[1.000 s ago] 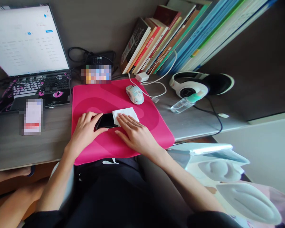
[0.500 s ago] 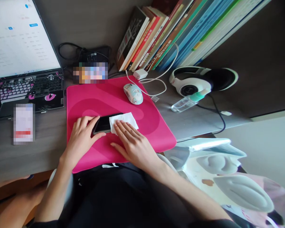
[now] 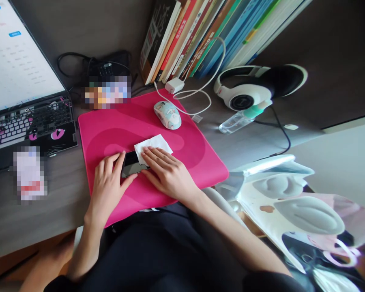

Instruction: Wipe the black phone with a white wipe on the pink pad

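Note:
A black smartphone [image 3: 131,165] lies on the pink desk mat [image 3: 115,121], its left part uncovered. My left hand [image 3: 108,184] grips that left end, thumb at the near edge and fingers at the far corner. Over the phone's right part lies a folded white tissue [image 3: 150,142]. My right hand [image 3: 172,174] is closed on the tissue, its fingers close together and pressing it down on the screen, with the thumb by the phone's near edge. The phone's right end is hidden beneath tissue and fingers.
A patterned mouse [image 3: 168,115] sits on the mat. Behind are books [image 3: 182,44] and a white charger [image 3: 174,85] with its cable. Headphones [image 3: 246,93] and a clear spray bottle [image 3: 235,123] stand right. Left are a laptop [image 3: 27,121] and a blurred-out item [image 3: 29,172].
The camera view has shifted and turned slightly. My right hand and the tissue have slid a little left along the phone, with the right thumb now closer to its edge. My left hand keeps its grip.

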`<state>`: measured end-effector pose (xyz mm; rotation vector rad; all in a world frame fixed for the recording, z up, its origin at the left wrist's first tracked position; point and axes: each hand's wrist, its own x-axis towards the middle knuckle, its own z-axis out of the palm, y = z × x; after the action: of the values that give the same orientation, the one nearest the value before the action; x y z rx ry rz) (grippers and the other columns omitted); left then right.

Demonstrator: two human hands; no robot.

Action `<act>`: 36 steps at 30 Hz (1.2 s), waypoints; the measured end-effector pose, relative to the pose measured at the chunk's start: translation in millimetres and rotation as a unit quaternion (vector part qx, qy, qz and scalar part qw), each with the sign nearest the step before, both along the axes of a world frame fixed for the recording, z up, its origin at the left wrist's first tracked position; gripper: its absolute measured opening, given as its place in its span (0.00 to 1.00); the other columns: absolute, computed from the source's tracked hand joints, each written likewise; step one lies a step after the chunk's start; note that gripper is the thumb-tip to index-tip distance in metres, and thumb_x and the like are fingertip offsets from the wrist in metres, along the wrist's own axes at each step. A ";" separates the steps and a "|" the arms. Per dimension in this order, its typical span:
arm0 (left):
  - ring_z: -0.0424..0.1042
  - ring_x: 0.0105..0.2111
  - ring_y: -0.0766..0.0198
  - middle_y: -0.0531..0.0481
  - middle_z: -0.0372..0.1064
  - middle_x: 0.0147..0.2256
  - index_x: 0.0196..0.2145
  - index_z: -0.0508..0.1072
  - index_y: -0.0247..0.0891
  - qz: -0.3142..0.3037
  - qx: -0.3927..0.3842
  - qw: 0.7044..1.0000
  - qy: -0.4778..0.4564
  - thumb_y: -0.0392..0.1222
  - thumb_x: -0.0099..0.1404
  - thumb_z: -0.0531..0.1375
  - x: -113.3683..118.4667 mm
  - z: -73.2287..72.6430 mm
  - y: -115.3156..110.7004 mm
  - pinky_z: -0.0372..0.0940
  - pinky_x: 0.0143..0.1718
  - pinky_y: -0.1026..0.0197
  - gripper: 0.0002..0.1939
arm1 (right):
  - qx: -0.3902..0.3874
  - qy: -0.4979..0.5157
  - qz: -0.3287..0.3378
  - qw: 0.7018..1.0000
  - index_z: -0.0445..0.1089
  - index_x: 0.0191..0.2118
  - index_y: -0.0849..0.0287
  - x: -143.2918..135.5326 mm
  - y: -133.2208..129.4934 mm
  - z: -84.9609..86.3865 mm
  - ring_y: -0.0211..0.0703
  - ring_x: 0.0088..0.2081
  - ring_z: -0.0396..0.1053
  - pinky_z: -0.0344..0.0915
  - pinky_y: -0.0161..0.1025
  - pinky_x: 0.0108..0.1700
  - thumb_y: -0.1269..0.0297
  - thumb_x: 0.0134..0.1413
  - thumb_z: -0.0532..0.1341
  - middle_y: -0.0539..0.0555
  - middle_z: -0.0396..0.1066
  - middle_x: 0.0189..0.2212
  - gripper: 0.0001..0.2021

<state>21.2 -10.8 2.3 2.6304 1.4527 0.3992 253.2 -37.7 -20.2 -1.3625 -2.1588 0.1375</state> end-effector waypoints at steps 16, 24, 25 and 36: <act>0.64 0.64 0.41 0.36 0.64 0.67 0.77 0.52 0.45 -0.001 0.000 1.000 -0.010 0.53 0.78 0.59 -0.9 -4.5 0.6 0.62 0.66 0.37 0.36 | 0.023 -0.010 0.022 0.999 0.69 0.69 0.66 -2.4 0.4 -2.2 0.58 0.71 0.66 0.65 0.58 0.74 0.59 0.76 0.60 0.66 0.68 0.69 0.24; 0.66 0.64 0.48 0.43 0.66 0.64 0.75 0.55 0.52 0.006 -0.030 0.998 -0.047 0.54 0.77 0.61 -8.7 1.3 -1.5 0.62 0.67 0.43 0.35 | 0.077 -0.061 0.008 0.995 0.74 0.64 0.70 -5.1 -23.0 0.5 0.63 0.64 0.74 0.76 0.57 0.65 0.60 0.75 0.61 0.69 0.74 0.63 0.22; 0.66 0.64 0.48 0.43 0.66 0.64 0.75 0.56 0.52 0.008 -0.030 0.998 -0.053 0.53 0.77 0.61 -8.8 1.8 -1.2 0.62 0.67 0.43 0.34 | 0.075 -0.066 0.006 0.995 0.74 0.64 0.68 -6.0 -25.3 1.1 0.63 0.64 0.75 0.76 0.57 0.64 0.60 0.74 0.62 0.69 0.74 0.63 0.22; 0.68 0.62 0.45 0.41 0.68 0.61 0.72 0.61 0.48 0.010 -0.037 0.998 -0.041 0.53 0.76 0.63 -7.7 1.8 0.6 0.64 0.65 0.41 0.33 | 0.043 -0.054 0.035 0.997 0.69 0.67 0.77 -4.3 2.3 0.8 0.62 0.70 0.67 0.65 0.57 0.73 0.56 0.77 0.57 0.71 0.67 0.68 0.28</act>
<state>13.5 -10.2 4.1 2.5126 1.4413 0.4419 248.9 -35.4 -19.3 -1.2736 -2.2744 -0.0016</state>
